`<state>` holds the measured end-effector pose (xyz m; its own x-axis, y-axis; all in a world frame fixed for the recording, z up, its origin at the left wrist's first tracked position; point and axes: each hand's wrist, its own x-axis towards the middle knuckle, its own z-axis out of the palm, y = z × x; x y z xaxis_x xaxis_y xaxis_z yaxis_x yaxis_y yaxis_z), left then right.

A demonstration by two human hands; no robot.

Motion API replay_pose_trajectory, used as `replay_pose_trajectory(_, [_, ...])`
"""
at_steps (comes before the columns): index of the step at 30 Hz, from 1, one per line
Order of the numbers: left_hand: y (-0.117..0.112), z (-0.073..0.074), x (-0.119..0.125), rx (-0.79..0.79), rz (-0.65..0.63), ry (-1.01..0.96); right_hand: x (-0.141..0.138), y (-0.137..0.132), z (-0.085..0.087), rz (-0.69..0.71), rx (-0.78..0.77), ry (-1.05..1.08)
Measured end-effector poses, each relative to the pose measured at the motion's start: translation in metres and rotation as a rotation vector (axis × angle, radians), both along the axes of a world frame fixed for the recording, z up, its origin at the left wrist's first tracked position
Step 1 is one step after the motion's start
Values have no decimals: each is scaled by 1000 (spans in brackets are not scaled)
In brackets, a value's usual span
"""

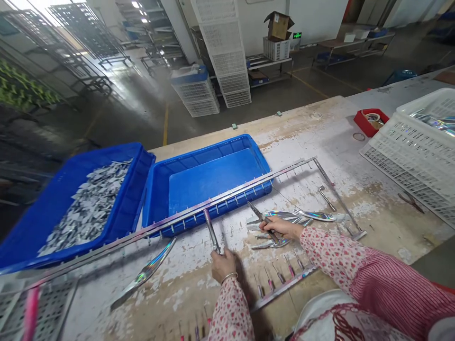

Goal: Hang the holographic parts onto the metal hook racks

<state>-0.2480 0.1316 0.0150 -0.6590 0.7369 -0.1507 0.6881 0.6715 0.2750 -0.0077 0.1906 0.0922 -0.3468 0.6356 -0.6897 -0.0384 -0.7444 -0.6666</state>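
My left hand (pixel 223 265) is closed around the short middle bar (pixel 212 229) of a long metal rack (pixel 227 195). Small hooks line the rack's long rails, which lean across the table and over a blue tray. In my right hand (pixel 279 226) is a pair of long-nose pliers (pixel 258 212), its jaws pointing up and left toward the rails. Shiny iridescent blade-shaped pieces (pixel 320 216) lie beneath and beside that hand. Another iridescent piece (pixel 147 272) rests on the table left of my left hand. A pink-stained bar with upright pins (pixel 280 287) lies close to my body.
A shallow blue tray (pixel 213 173) stands behind the rack. Left of it, a blue bin (pixel 133 189) holds many small grey pieces. At right are a white basket (pixel 398 147), a red box (pixel 364 129), a socket wrench (pixel 327 199) and other pliers (pixel 411 202).
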Motion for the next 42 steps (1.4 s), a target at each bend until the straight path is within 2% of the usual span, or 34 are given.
replay_pose_trajectory(7, [0,-2,-1,-8,-6,15,-13,17,1,-22,34,-26])
replay_pose_trajectory(11, [0,0,0,-22,-5,31,-8,18,3,57,306,-339])
replay_pose_trajectory(13, [0,1,0,-34,-3,29,-5,17,4,113,376,-415])
replay_pose_trajectory(16, [0,2,1,-46,-6,23,-3,10,1,111,248,-233])
replay_pose_trajectory(18, [0,3,2,-49,-13,24,-4,5,-4,85,206,-209])
replay_pose_trajectory(22, [0,5,3,-51,-9,15,-8,2,-12,84,295,-374])
replay_pose_trajectory(28, [0,11,5,-71,-6,-8,-11,12,-8,115,272,-383])
replay_pose_trajectory(32, [1,10,4,-68,-5,-10,-6,20,-2,256,541,-644])
replay_pose_trajectory(34, [2,9,4,-80,14,-9,-1,22,1,331,597,-707])
replay_pose_trajectory(38, [2,9,4,-89,13,-11,6,18,0,362,487,-589])
replay_pose_trajectory(42, [1,10,5,-57,-21,-10,3,13,-7,332,482,-605])
